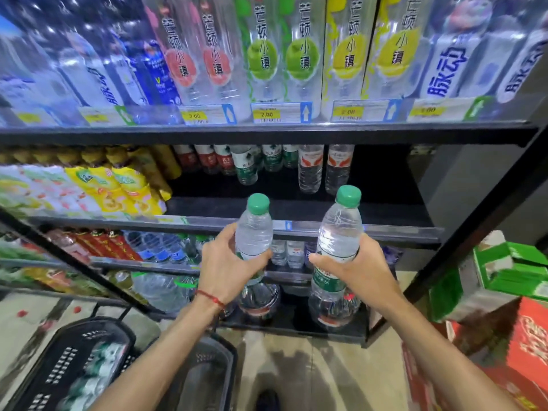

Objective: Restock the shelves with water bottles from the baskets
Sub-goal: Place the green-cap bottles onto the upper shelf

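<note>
My left hand (pixel 226 264) grips a clear water bottle (pixel 254 231) with a green cap, held upright in front of the shelf unit. My right hand (pixel 357 266) grips a second, larger green-capped water bottle (pixel 338 232), also upright. Both bottles are raised to about the level of the middle shelf (pixel 385 215), whose right half is dark and bare. At the back of that shelf stand a few water bottles (pixel 310 169). Two black baskets sit on the floor below: the left basket (pixel 59 372) holds several bottles, while the contents of the right basket (pixel 204 375) are hidden by my arm.
The top shelf (pixel 267 133) carries tall drink bottles with price tags. Yellow drink packs (pixel 118 185) fill the middle shelf's left side. Lower shelves hold more bottles. Green cartons (pixel 504 268) and a red carton (pixel 519 351) stand at the right.
</note>
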A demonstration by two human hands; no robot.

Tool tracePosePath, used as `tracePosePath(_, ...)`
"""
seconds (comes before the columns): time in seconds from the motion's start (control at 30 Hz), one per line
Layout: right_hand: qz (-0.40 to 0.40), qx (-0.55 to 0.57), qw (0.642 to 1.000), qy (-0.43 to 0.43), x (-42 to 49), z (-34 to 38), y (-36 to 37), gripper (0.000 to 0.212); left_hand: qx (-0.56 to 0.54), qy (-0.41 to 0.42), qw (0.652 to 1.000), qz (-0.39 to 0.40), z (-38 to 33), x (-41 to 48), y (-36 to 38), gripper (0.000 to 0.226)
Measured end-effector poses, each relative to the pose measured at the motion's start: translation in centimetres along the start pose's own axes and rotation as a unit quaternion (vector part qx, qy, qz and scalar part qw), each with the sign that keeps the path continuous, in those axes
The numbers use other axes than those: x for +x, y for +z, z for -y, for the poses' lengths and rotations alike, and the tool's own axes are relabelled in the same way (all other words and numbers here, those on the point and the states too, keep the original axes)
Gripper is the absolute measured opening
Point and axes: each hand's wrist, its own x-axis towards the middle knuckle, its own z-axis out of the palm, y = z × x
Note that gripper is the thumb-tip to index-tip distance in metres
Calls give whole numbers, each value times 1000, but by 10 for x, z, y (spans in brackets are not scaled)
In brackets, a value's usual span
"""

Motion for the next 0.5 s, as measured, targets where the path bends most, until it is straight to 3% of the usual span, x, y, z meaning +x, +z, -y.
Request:
tracePosePath(0.1, -10, -12, 1000, 7, 8, 0, 7, 37, -37, 20, 999, 3, 5, 20, 0, 59)
tracePosePath(0.27, -62, -16, 998, 13, 23, 2, 27, 41, 67, 100, 992, 23, 14, 60, -15, 68)
tracePosePath(0.5, -113, -21, 993, 10, 29, 3, 55, 50, -7, 213, 977, 8, 46, 94, -11, 70)
